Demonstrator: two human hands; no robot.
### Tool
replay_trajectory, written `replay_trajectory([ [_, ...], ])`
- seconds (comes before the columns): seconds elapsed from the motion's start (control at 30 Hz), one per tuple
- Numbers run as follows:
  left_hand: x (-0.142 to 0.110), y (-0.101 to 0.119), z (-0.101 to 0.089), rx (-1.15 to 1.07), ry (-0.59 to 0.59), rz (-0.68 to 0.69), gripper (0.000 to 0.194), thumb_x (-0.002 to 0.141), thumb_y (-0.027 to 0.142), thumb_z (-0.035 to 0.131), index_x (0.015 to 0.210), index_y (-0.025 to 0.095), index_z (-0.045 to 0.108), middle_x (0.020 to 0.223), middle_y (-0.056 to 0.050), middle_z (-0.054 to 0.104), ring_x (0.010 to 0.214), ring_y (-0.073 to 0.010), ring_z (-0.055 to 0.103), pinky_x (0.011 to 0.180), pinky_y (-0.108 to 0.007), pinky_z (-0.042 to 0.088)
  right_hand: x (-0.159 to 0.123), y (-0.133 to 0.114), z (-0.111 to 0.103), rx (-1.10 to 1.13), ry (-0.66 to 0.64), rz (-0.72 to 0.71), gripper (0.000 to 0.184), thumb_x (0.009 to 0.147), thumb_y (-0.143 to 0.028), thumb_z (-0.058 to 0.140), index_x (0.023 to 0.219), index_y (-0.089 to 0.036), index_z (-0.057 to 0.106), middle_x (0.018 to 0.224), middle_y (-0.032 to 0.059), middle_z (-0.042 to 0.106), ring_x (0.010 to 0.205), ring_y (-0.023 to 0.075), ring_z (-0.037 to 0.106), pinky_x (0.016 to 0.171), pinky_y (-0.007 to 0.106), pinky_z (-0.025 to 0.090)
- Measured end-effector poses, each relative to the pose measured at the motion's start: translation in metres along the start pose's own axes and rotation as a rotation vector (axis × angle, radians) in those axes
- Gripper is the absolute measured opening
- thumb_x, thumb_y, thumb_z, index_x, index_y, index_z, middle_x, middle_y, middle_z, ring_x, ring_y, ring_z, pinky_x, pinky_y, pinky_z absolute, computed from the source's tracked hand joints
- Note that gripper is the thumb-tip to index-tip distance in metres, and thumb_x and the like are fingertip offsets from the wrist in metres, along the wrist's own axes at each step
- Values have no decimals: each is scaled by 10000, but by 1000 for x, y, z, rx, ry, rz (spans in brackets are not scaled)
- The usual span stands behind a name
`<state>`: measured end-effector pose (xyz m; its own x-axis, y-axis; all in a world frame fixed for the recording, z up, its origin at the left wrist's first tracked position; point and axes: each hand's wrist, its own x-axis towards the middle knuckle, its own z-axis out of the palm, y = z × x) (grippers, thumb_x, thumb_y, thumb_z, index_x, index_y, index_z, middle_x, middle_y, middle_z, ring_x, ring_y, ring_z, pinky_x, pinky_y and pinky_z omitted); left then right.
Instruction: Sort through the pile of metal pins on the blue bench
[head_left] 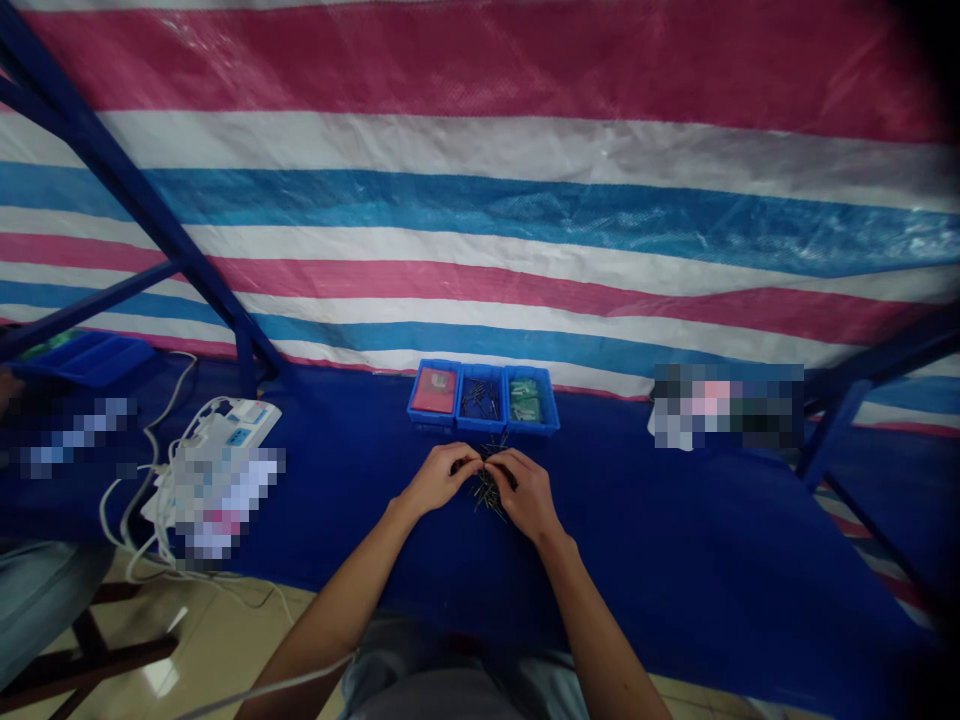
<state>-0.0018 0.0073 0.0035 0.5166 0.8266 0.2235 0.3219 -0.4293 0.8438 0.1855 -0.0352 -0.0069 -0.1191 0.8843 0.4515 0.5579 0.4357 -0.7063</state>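
Note:
My left hand (442,476) and my right hand (523,490) meet at the fingertips over a loose pile of thin, dark, screw-like pieces (489,500) on the blue table. Both hands are closed in a pinch. Whatever lies between the fingers is too small to make out. Just beyond them stand three joined blue bins. The left bin (412,410) holds a red item, the middle bin (480,423) dark thin pieces like those in the pile, and the right bin (541,428) pale green and white small pieces.
A white power strip (251,420) with tangled white cables lies on the table (337,560) at left. Farther left are a blue tray (112,360) and part of another person (45,600). Blue metal posts (180,245) and a striped sheet (480,220) bound the table. Blurred-out items (720,405) lie at right.

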Motion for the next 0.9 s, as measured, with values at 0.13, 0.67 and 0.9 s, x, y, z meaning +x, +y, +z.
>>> replay_trajectory([
  [0.13, 0, 1, 0, 12, -2, -1, 285, 973, 362, 535, 886, 147, 700, 837, -46, 684, 749, -144, 595, 712, -242, 434, 0, 0, 0, -32, -10, 9, 176, 992, -265, 512, 928, -228, 672, 880, 52, 677, 818, 190, 646, 784, 303, 495],
  [0.67, 0, -2, 1, 20, 25, 2, 290, 969, 371, 539, 873, 143, 689, 796, -36, 659, 702, -134, 555, 673, -240, 408, 2, -3, -2, -216, -2, -8, 314, 1020, -310, 458, 758, -217, 602, 707, 37, 612, 723, 188, 563, 684, 309, 425],
  [0.9, 0, 0, -1, 15, 25, -14, 317, 976, 385, 513, 862, 137, 674, 809, -45, 666, 714, -143, 559, 678, -247, 409, 1, 1, 0, -70, 14, -45, 182, 988, -312, 526, 1032, -244, 690, 941, 71, 701, 871, 214, 645, 791, 343, 521],
])
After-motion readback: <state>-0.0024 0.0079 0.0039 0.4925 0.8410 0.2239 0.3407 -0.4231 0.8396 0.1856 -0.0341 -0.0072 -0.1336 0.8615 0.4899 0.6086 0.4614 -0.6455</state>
